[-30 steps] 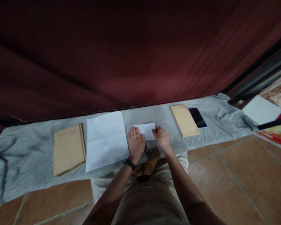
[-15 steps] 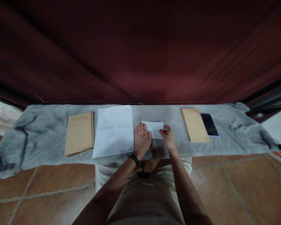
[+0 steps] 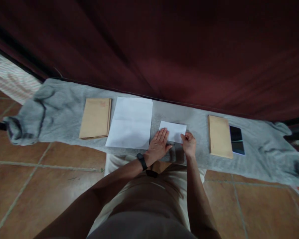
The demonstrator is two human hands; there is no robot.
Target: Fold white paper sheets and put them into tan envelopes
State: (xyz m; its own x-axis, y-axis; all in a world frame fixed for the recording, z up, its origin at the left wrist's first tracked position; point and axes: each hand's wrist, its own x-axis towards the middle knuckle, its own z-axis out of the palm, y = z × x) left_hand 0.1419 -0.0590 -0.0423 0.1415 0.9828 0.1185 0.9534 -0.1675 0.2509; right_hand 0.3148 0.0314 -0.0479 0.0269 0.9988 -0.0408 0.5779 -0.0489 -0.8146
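Note:
A small white folded paper (image 3: 173, 131) lies on the grey cloth in front of me. My left hand (image 3: 158, 144) rests flat on its left end, fingers stretched out and thumb apart. At the paper's right edge, my right hand (image 3: 189, 143) pinches it between thumb and curled fingers. Just left of my left hand is a stack of large white sheets (image 3: 131, 124), with a faint crease across the top one.
Grey cloth (image 3: 199, 114) covers the narrow table. Brown envelopes (image 3: 96, 118) lie stacked at the left; another brown envelope pile (image 3: 220, 137) is at the right, beside a dark phone (image 3: 237, 140). A dark red curtain (image 3: 149, 49) hangs behind the table.
The camera view has tilted and shifted, so the table slopes down to the right. My left hand has slid toward the paper's lower left edge; my right hand still pinches the right edge.

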